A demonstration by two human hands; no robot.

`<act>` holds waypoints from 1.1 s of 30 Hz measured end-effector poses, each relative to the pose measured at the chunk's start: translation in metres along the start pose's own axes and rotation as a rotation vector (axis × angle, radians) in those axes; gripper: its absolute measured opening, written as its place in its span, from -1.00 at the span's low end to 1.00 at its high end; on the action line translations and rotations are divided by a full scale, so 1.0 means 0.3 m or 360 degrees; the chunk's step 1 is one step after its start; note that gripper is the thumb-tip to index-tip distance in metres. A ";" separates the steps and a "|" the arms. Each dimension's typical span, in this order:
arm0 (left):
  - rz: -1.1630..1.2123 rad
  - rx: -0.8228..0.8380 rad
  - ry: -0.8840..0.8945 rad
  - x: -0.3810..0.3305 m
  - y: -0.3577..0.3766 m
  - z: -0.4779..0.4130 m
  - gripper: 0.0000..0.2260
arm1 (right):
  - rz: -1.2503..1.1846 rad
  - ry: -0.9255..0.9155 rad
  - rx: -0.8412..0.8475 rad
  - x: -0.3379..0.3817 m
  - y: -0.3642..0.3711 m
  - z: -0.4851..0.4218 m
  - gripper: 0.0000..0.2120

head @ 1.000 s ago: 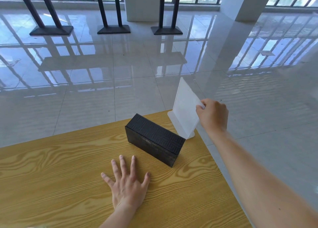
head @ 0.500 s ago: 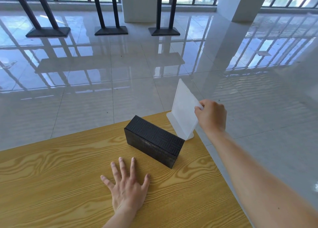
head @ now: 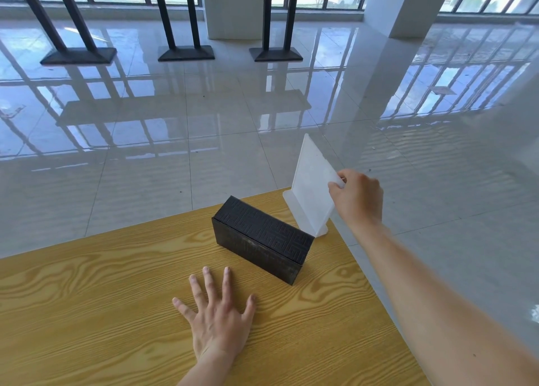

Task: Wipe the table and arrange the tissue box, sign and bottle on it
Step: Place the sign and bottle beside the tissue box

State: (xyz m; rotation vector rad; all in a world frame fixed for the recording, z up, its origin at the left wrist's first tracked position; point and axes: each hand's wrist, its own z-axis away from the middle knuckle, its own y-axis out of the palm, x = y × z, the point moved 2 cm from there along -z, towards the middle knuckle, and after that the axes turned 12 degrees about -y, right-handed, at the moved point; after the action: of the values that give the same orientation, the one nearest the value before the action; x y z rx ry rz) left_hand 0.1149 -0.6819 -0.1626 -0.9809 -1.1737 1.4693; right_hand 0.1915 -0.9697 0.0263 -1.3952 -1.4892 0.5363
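A black patterned tissue box lies near the far right corner of the yellow wooden table. Right behind it stands a white translucent sign on its base, at the table's corner. My right hand pinches the sign's upper right edge. My left hand lies flat on the table with fingers spread, just in front of the tissue box and apart from it. No bottle or cloth is in view.
The table's right edge and far edge drop to a glossy tiled floor. Other tables on black pedestal bases stand far back by the windows, with a white pillar at the back right.
The sign has shifted slightly with my right hand still on its edge. My left hand and the tissue box have stayed in place; the view moved a little.
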 end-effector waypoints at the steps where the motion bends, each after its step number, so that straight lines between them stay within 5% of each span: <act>1: -0.0004 -0.0003 0.0001 0.001 0.001 -0.001 -0.18 | -0.0019 0.0004 0.0007 0.000 -0.003 0.002 -0.90; 6: 0.0020 -0.0010 -0.0010 0.002 0.005 -0.003 -0.19 | -0.0047 0.0021 -0.0053 -0.006 -0.026 0.023 -0.62; 16: 0.0122 0.0291 0.0068 0.009 -0.072 -0.008 -0.23 | -0.0038 -0.0030 -0.0034 0.031 -0.150 0.154 -0.68; 27: 0.0196 -0.0082 0.0354 0.058 -0.406 0.217 -0.30 | -0.0043 -0.0409 0.0510 0.159 -0.239 0.399 -0.58; 33: 0.0250 -0.0332 0.0386 0.167 -0.567 0.362 -0.35 | -0.0107 -0.0725 0.0597 0.314 -0.282 0.504 -0.50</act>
State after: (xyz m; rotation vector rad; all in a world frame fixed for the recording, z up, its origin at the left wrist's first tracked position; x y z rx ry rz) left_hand 0.0351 -0.6438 0.0256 -1.3808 -1.1063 1.3213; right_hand 0.0341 -0.8581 0.0675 -0.9629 -1.6735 1.0834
